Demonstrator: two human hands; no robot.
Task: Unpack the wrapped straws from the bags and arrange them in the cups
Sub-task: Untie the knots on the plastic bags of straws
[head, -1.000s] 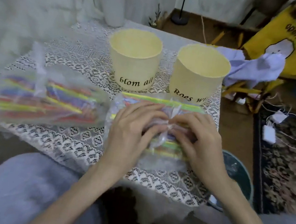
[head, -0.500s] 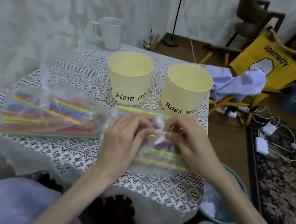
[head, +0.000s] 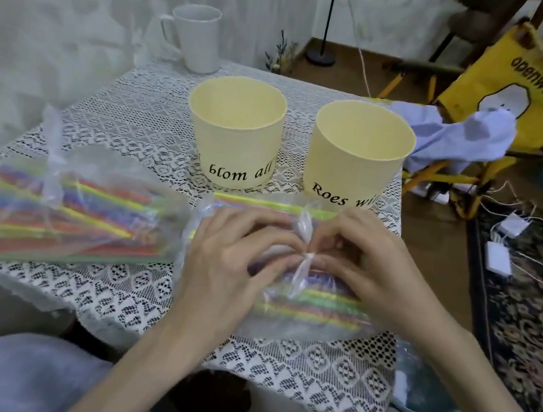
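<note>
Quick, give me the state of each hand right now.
Left hand: fingers pinching the knot of the near straw bag.
Right hand: fingers curled, pinching the same knot.

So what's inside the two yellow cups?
Nothing shows inside the left cup or right cup, only pale walls. Their bottoms are hidden from this angle. The straws sit in the tied bags.

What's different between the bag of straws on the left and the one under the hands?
The left bag lies untouched, apart from both hands; the near bag is being worked at its knot by the left hand and right hand. The left bag's tied neck sticks up freely, while the near bag's is pinched between fingers. The left bag sits nearer the table's left edge; the near bag lies before the two yellow cups. Both are clear, knotted and full of colourful straws.
</note>
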